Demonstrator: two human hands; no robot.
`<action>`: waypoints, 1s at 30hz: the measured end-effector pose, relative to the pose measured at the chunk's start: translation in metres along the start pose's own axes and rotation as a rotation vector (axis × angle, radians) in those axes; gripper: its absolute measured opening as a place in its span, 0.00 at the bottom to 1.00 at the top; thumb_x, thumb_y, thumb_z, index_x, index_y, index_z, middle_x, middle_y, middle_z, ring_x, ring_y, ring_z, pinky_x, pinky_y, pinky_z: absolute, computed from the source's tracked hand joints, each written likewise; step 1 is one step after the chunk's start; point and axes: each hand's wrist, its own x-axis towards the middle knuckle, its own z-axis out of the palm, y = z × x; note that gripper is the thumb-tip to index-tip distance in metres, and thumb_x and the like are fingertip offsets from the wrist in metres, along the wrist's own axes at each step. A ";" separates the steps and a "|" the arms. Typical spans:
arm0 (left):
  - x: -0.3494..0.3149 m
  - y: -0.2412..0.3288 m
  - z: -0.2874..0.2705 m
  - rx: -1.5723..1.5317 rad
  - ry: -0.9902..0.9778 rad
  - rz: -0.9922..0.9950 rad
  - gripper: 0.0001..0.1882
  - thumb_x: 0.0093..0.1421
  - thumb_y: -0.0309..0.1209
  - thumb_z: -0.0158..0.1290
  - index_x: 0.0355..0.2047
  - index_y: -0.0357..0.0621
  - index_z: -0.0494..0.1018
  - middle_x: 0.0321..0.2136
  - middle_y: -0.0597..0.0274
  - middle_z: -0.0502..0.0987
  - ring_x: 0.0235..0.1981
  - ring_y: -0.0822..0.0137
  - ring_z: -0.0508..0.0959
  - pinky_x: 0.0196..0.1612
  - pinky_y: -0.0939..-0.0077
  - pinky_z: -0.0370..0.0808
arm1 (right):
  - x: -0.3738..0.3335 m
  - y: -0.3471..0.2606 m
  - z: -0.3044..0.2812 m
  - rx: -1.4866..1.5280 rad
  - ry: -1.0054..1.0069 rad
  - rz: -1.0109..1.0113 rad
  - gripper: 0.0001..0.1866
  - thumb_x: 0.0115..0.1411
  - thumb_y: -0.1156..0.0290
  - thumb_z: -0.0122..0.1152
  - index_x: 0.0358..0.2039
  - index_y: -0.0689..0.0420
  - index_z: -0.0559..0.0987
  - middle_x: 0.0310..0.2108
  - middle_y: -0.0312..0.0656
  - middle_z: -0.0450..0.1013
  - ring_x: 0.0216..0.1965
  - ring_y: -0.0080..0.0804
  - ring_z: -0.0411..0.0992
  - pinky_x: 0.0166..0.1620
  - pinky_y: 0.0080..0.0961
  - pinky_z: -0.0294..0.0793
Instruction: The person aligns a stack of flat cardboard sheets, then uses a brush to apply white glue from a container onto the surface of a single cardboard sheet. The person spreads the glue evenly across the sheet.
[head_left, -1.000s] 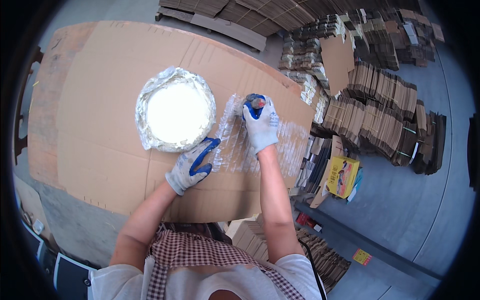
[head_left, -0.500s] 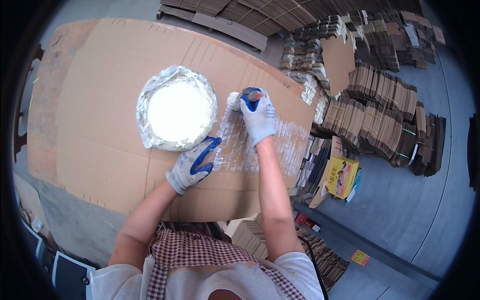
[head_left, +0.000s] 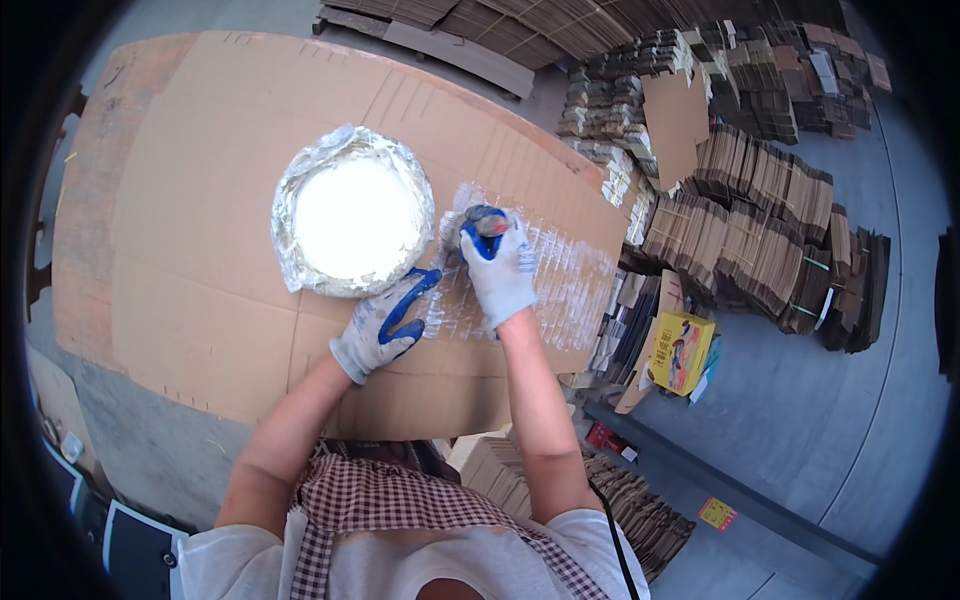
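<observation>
My right hand (head_left: 498,262), in a grey glove with blue palm, is closed around a brush (head_left: 484,222); its reddish handle end shows, and its bristles are partly hidden and blurred. Beneath it, streaks of white paste (head_left: 560,290) cover the right part of a large brown cardboard sheet (head_left: 210,200). My left hand (head_left: 382,322), gloved the same way, rests on the cardboard with thumb and fingers apart, touching or very near the lower rim of a round basin (head_left: 290,245). Crinkled silvery film seems to line the basin, and bright white paste fills it.
The cardboard lies on a worn wooden table (head_left: 120,110). Bundled cardboard stacks (head_left: 760,240) stand on the floor to the right and at the back (head_left: 500,30). Right of the table is a yellow box (head_left: 682,352). More cardboard (head_left: 640,510) sits by my right side.
My right hand has drawn the brush toward me and slightly left, across the pasted area. My left hand and the basin have stayed nearly in place.
</observation>
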 end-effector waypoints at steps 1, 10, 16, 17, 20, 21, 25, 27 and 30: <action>0.000 0.000 0.001 0.001 -0.002 -0.001 0.34 0.58 0.35 0.55 0.66 0.41 0.64 0.62 0.47 0.69 0.64 0.47 0.67 0.67 0.59 0.62 | -0.003 -0.002 -0.003 -0.078 -0.008 0.019 0.20 0.55 0.67 0.68 0.46 0.61 0.75 0.43 0.52 0.74 0.45 0.50 0.75 0.50 0.38 0.75; -0.001 -0.003 -0.001 -0.040 -0.012 -0.002 0.34 0.62 0.42 0.53 0.66 0.40 0.64 0.63 0.48 0.69 0.66 0.49 0.66 0.69 0.59 0.60 | -0.033 0.005 -0.004 0.018 -0.045 0.104 0.19 0.57 0.67 0.67 0.46 0.60 0.76 0.43 0.51 0.74 0.45 0.50 0.75 0.51 0.37 0.75; 0.000 0.003 0.000 -0.108 0.053 -0.019 0.35 0.65 0.50 0.45 0.63 0.34 0.66 0.60 0.44 0.72 0.64 0.49 0.69 0.68 0.60 0.61 | -0.052 -0.003 -0.007 0.103 -0.016 0.049 0.21 0.56 0.68 0.68 0.48 0.60 0.75 0.44 0.50 0.74 0.45 0.49 0.75 0.51 0.36 0.75; 0.000 0.002 0.000 -0.093 0.070 -0.011 0.34 0.67 0.49 0.44 0.62 0.34 0.67 0.59 0.45 0.73 0.63 0.50 0.71 0.67 0.61 0.62 | -0.054 0.000 -0.006 0.097 -0.039 0.093 0.21 0.56 0.68 0.68 0.48 0.60 0.75 0.44 0.50 0.74 0.46 0.49 0.75 0.51 0.36 0.74; 0.000 0.000 -0.001 -0.083 0.068 0.015 0.33 0.67 0.50 0.43 0.61 0.34 0.68 0.57 0.45 0.75 0.61 0.50 0.72 0.67 0.60 0.63 | -0.060 -0.003 -0.009 0.071 -0.064 0.117 0.21 0.55 0.70 0.68 0.48 0.60 0.75 0.45 0.50 0.74 0.47 0.49 0.75 0.52 0.36 0.74; -0.002 -0.004 -0.001 -0.091 0.065 0.010 0.32 0.66 0.48 0.44 0.61 0.35 0.68 0.58 0.46 0.74 0.62 0.50 0.71 0.67 0.60 0.62 | -0.063 -0.006 -0.011 0.096 -0.057 0.093 0.21 0.56 0.70 0.68 0.49 0.60 0.75 0.45 0.50 0.74 0.47 0.49 0.75 0.52 0.36 0.74; -0.005 -0.013 0.002 -0.130 0.045 0.016 0.30 0.64 0.43 0.47 0.62 0.38 0.68 0.60 0.47 0.73 0.64 0.48 0.70 0.67 0.58 0.62 | -0.080 0.003 -0.005 0.112 -0.071 0.112 0.21 0.55 0.70 0.68 0.49 0.59 0.74 0.46 0.50 0.74 0.48 0.49 0.75 0.53 0.36 0.74; -0.005 -0.012 0.001 -0.153 0.045 0.014 0.30 0.65 0.43 0.47 0.62 0.38 0.68 0.60 0.47 0.73 0.64 0.48 0.70 0.67 0.58 0.62 | -0.084 0.001 -0.007 0.134 -0.116 0.203 0.21 0.55 0.70 0.68 0.49 0.60 0.75 0.46 0.51 0.74 0.49 0.50 0.74 0.53 0.36 0.74; -0.003 -0.008 0.001 -0.162 0.052 0.022 0.30 0.66 0.45 0.46 0.62 0.37 0.68 0.60 0.47 0.73 0.64 0.49 0.70 0.67 0.59 0.62 | -0.097 -0.008 -0.012 0.101 -0.044 0.075 0.21 0.55 0.70 0.68 0.48 0.59 0.75 0.47 0.50 0.74 0.48 0.49 0.75 0.52 0.36 0.74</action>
